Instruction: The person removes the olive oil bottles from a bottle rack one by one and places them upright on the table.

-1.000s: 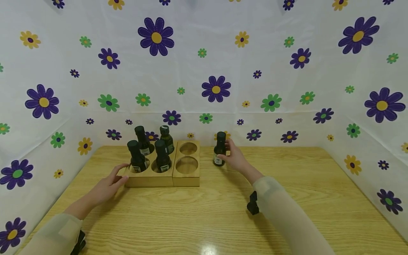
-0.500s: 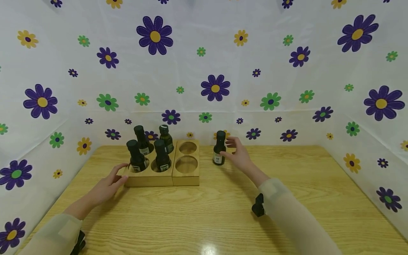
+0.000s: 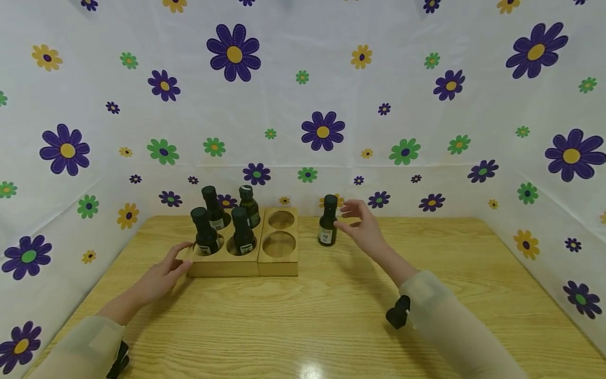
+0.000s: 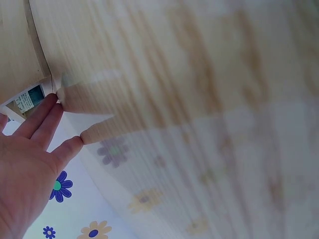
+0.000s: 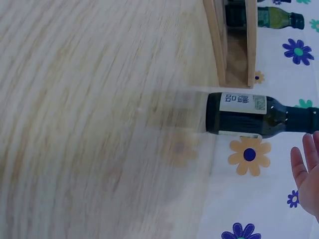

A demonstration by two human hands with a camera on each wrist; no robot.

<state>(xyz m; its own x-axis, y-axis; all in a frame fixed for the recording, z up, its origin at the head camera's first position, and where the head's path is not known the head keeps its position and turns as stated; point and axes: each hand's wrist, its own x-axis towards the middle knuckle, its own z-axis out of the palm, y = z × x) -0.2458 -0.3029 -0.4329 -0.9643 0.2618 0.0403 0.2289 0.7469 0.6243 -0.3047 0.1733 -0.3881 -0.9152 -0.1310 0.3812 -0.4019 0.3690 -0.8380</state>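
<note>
my left hand [image 3: 158,279]: fingers loosely spread, at the left end of the wooden rack [image 3: 222,270] | my right hand [image 3: 368,234]: eased back, now wide, holding nothing | bottle [image 3: 327,227]: released, so standing alone, upright, outside the rack, near the desk's [image 3: 284,326] far edge

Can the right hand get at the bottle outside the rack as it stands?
Likely yes: the right hand is close beside the bottle, nothing shows between them, and the rack stands on the other side.
</note>
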